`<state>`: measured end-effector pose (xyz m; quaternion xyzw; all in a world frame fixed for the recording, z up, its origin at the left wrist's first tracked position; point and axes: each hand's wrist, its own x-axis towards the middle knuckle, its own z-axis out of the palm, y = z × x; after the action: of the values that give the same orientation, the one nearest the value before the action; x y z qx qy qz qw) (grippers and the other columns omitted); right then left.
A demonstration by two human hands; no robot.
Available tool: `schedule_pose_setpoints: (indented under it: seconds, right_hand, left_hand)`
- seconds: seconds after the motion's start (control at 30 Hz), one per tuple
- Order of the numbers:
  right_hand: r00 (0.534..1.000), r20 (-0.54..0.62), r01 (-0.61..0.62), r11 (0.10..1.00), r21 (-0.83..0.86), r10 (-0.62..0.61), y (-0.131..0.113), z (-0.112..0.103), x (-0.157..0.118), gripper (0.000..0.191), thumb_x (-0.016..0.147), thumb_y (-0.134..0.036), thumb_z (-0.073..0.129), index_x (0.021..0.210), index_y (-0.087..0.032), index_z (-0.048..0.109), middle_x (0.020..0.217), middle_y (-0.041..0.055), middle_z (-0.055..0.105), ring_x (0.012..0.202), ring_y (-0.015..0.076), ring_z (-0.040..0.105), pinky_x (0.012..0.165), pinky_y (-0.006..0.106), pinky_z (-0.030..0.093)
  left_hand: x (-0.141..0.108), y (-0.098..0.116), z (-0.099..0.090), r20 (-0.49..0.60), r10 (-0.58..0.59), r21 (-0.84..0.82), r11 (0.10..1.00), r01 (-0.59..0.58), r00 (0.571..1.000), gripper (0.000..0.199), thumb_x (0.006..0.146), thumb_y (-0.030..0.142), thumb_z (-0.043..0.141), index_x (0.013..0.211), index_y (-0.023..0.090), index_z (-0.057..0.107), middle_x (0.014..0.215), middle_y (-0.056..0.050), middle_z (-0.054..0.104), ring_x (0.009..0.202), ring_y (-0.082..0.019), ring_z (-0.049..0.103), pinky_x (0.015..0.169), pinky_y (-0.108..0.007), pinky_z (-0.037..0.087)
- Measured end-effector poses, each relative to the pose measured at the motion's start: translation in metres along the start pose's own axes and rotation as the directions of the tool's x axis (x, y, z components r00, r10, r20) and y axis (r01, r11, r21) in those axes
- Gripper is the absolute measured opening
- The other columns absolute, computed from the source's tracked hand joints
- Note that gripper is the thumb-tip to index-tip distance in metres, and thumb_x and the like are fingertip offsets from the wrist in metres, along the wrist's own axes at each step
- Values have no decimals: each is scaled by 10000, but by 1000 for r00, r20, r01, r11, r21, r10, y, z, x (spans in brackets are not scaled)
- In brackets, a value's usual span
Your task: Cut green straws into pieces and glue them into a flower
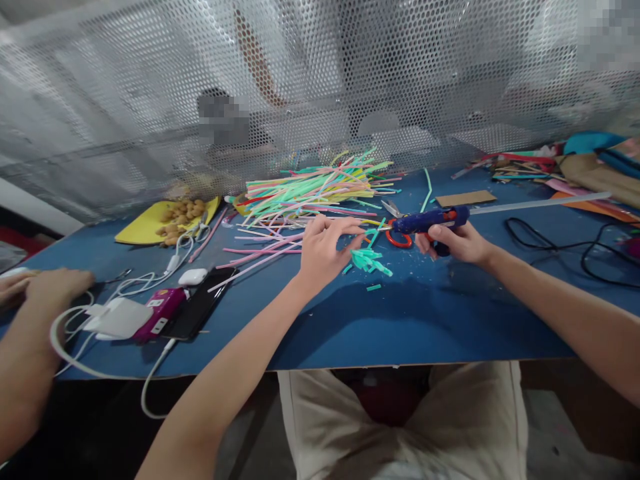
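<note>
My right hand [453, 241] is wrapped round a dark blue glue gun [425, 219], with a long translucent glue stick [540, 203] sticking out of its back. Its nozzle points left, towards the fingertips of my left hand [330, 247]. Those fingers pinch a small green straw piece at the nozzle. Just below them is a cluster of short green straw pieces [369, 261]; whether the fingers hold it too is hard to tell. Red-handled scissors [399, 240] lie behind the nozzle. A loose green piece [373, 287] rests on the blue table [400, 327].
Behind my left hand lies a heap of coloured straws [315, 187]. At left are a black phone [200, 303], a magenta box [159, 313], white cables and another person's hands [55, 283]. A black cable [545, 247] curls at right. Perforated metal [310, 80] stands behind.
</note>
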<state>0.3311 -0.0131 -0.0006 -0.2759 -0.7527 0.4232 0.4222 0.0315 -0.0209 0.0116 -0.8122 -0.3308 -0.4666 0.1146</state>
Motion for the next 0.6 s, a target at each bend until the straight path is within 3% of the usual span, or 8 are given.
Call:
schedule_pose_setpoints:
  seconds: [0.4, 0.6]
  right_hand:
    - [999, 26, 40, 999, -8, -40, 4, -2, 0, 562, 996, -612, 521, 641, -185, 615, 644, 44, 623, 521, 135, 572, 484, 290, 437]
    - [999, 45, 30, 1000, 4, -30, 5, -3, 0, 558, 996, -608, 523, 639, -187, 600, 637, 40, 615, 520, 134, 560, 495, 296, 432]
  left_hand:
    - [0, 0, 1, -16, 42, 0, 999, -42, 999, 244, 925, 289, 746, 1148, 258, 655, 929, 39, 817, 898, -201, 677, 862, -393, 480]
    - [0, 0, 1, -1, 10, 2, 1000, -10, 1000, 218, 936, 310, 729, 1138, 257, 661, 928, 33, 818, 910, -200, 680, 878, -397, 481]
